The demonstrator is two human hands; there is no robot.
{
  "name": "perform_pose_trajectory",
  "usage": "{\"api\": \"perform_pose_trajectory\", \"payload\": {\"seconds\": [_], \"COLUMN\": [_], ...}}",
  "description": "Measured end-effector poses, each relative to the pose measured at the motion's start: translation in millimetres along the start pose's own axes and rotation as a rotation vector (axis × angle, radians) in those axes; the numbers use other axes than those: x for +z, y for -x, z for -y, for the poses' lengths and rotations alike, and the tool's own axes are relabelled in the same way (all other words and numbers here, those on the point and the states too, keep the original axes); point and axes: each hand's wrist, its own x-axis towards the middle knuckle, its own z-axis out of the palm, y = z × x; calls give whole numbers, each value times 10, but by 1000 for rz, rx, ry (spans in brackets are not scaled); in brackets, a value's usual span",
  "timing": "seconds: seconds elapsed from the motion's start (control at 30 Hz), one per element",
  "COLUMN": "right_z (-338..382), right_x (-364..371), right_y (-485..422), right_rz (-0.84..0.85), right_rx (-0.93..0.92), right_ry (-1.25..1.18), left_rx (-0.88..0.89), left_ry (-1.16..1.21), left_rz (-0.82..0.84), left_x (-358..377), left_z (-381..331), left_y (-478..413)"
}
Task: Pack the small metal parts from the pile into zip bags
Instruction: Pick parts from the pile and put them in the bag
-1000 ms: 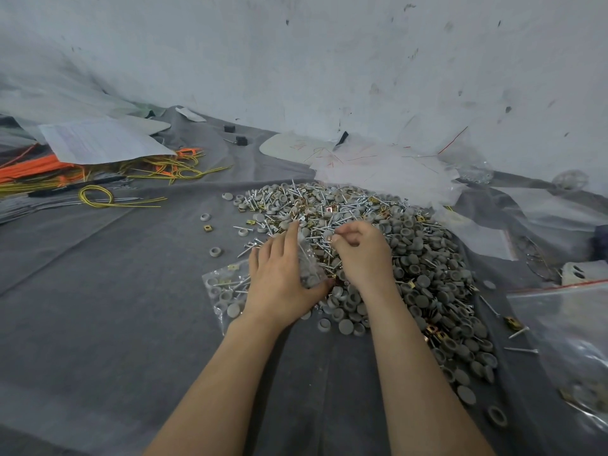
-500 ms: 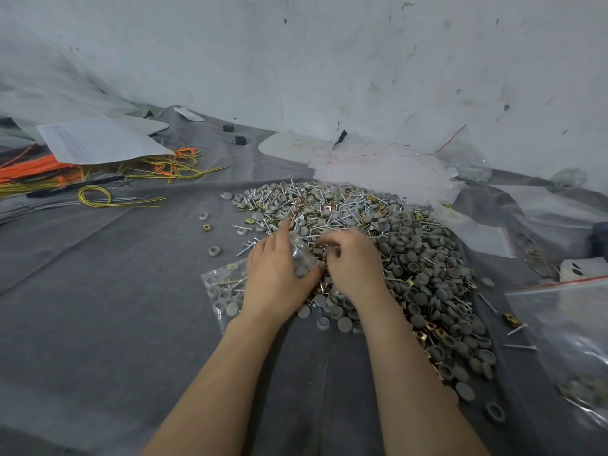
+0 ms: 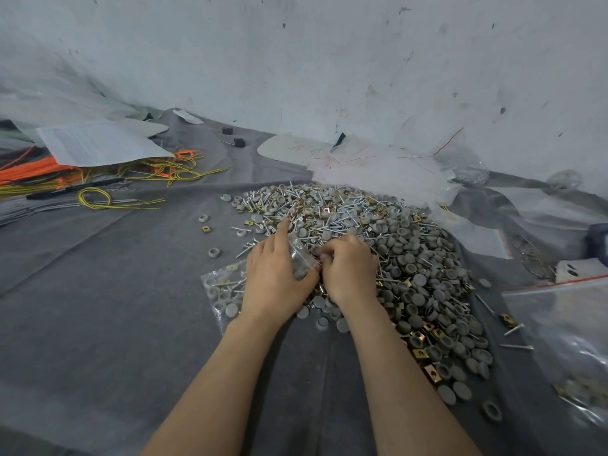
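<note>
I watched the left hand (image 3: 276, 274), its grip clamped on the zip bag (image 3: 223, 291), which lay at its 9 o'clock. The right hand (image 3: 348, 271) curled at the bag's mouth; whether it held anything, I couldn't tell. The pile (image 3: 411, 258) spread toward 3 o'clock.

Place: a small hardware workshop, set up as a hand-packing corner.
Stock: small metal parts (image 3: 411, 258), screws, grey caps and brass square nuts, lie heaped loose on a grey cloth (image 3: 98, 317).
Packing: a clear zip bag (image 3: 220, 291), partly filled, lies at the heap's edge; a red-striped bag (image 3: 566, 327) lies to the right.
Materials: bundled orange and yellow wires (image 3: 42, 174) run under a printed sheet (image 3: 98, 143); crumpled plastic sheets (image 3: 378, 172) lie behind the heap.
Walls: a bare white wall (image 3: 329, 60), scuffed and speckled with marks.
</note>
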Motion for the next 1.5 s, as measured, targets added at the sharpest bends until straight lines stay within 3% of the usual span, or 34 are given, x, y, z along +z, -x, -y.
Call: {"api": "perform_pose_trajectory", "payload": {"seconds": [0.27,0.73,0.97,1.13,1.27,1.33,1.4,1.5], "right_z": [14,10,-59,21,50,-4,-94,-143], "right_x": [-77,68,-70,-188,-284,-344,-394,-357], "right_y": [9,-17,-87,-79,-47,-65,-74,-14], "right_rz": [111,-98,-186,51,283,213,135,220], "right_rx": [-8,76,44,28,-91,-49,-2,14], "right_ry": [144,92,-437,-738,-720,-643,-419,-116], "left_rx": [-11,0,4,7,15,4,-5,-18], "left_ry": [-3,-10,-20,-2,14,20,30,40], "left_rz": [-7,-9,7,7,-1,-4,-14,-28], "left_x": [22,25,14,1,-11,-18,-19,-16], "left_z": [24,24,21,2,-1,-4,-9,-18], "left_y": [-8,-7,-11,-7,-1,-1,-3,-13]}}
